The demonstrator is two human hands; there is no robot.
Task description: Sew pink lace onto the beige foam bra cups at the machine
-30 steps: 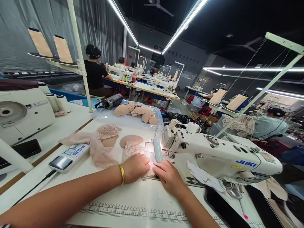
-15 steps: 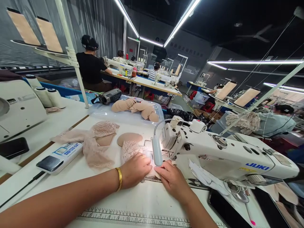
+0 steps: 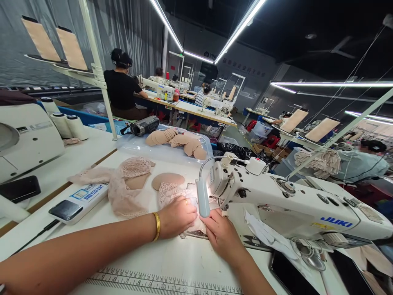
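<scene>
Pale pink lace fabric (image 3: 166,196) lies at the needle area of a white sewing machine (image 3: 276,200). My left hand (image 3: 178,217), with a gold bangle and a ring, is closed on its near edge. Just right of it, my right hand (image 3: 220,232) pinches the same fabric, its fingertips partly behind the grey lamp head (image 3: 202,198). The lamp and my fingers hide the needle and presser foot. A beige cup pad (image 3: 167,180) rests behind the lace. Further left is another piece of sheer lace with a cup (image 3: 132,184).
Behind the work, a clear plastic tray (image 3: 132,146) holds several beige pads (image 3: 184,141) and a camcorder (image 3: 143,125). A power bank (image 3: 80,203) sits left. Scissors (image 3: 256,241), white cloth (image 3: 270,231) and a phone (image 3: 291,272) lie right. A printed ruler (image 3: 159,282) runs along the front.
The camera view has shifted slightly, so the scene appears a little lower and to the right at the sides. Both hands stay on the lace fabric beside the lamp.
</scene>
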